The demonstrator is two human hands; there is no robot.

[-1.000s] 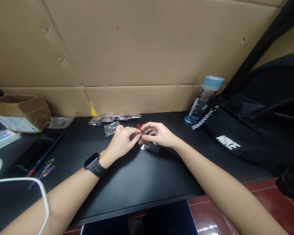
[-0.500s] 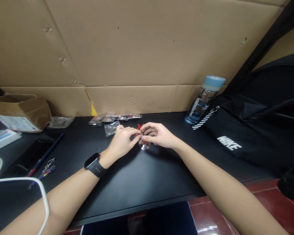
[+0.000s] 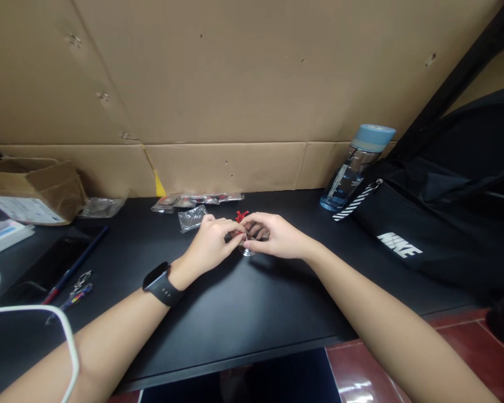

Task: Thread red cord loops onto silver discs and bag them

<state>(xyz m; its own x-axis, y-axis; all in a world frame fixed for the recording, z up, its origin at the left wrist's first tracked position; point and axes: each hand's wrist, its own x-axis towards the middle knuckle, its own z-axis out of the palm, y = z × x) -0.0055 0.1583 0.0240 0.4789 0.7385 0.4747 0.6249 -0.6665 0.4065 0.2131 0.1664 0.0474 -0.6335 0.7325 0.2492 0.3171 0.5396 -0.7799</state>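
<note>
Both hands meet over the desk around a small silver-and-red trinket. Its shiny round silver part (image 3: 247, 252) shows below my fingertips, and a bright red openwork piece (image 3: 241, 216) sticks out above them. My left hand (image 3: 214, 240), a black smartwatch on its wrist, pinches it from the left with thumb and forefinger. From the right, my right hand (image 3: 279, 238) closes curled fingers and thumb on it. The fingers hide its middle, so I cannot make out its exact kind. A crumpled clear plastic bag (image 3: 192, 219) lies just beyond my left hand.
Flat plastic packets (image 3: 197, 200) lie along the cardboard wall (image 3: 252, 89). To the right stand a blue-capped water bottle (image 3: 355, 170) and a black backpack (image 3: 437, 224). On the left are a cardboard box (image 3: 33, 187), a dark tablet (image 3: 46, 263), a keychain (image 3: 78, 294) and a white cable (image 3: 69, 336).
The round silver part has tilted, from a fuller disc to a thin edge-on shape. Both hands stay in nearly the same place, and the view has shifted slightly.
</note>
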